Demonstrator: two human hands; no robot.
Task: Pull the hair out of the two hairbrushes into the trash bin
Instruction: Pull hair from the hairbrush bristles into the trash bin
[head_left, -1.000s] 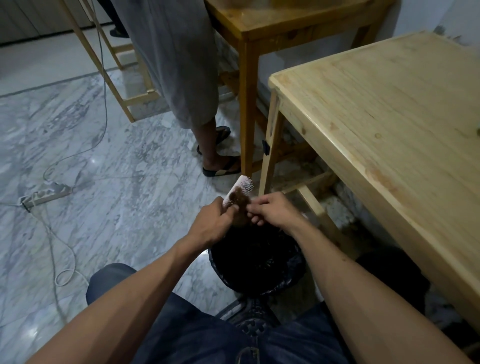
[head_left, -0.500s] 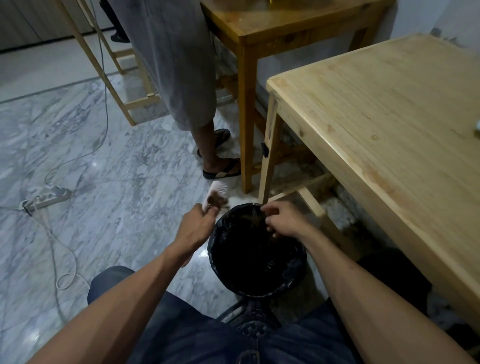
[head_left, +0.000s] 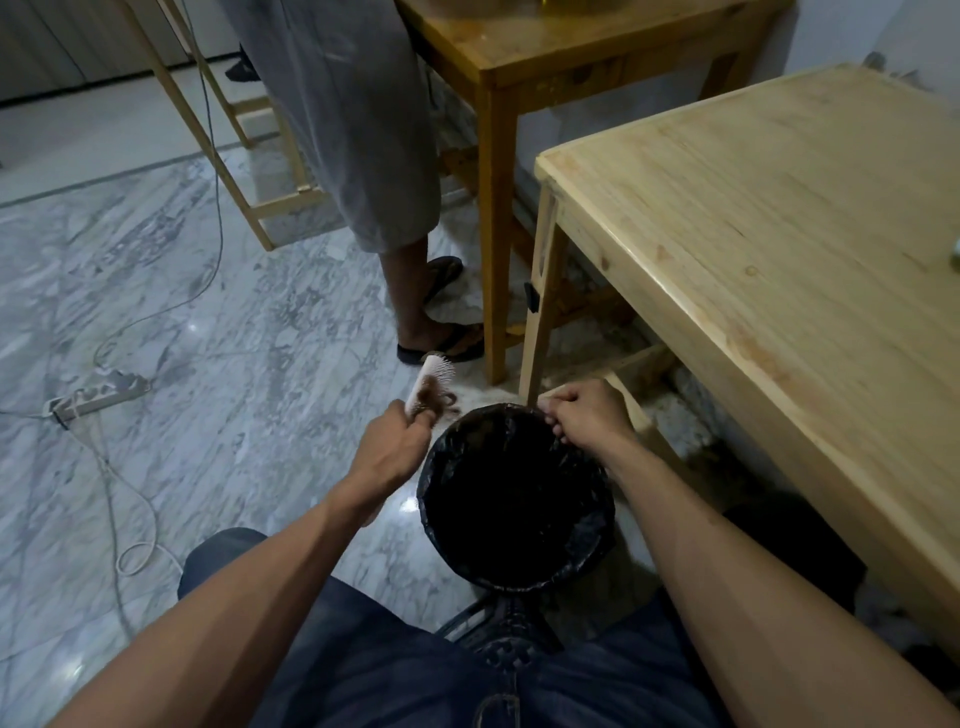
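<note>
A pale hairbrush (head_left: 430, 382) is gripped at its lower end by the left hand (head_left: 390, 451), just left of centre in the frame, and a brown clump of hair (head_left: 435, 401) can be seen tangled in the bristles right above the knuckles. The brush's long axis runs up and slightly right from the grip, bristles turned toward the right side. The trash bin (head_left: 515, 499), lined with a black bag, sits on the floor at lower centre, so the brush is hung just outside its left rim, not over the opening. The right hand (head_left: 587, 413) is curled over the bin's far rim; whether anything is pinched in it can't be told. It's probably the nearer hand for plucking, with only a short reach left across the bin needed. The second brush isn't in view.
</note>
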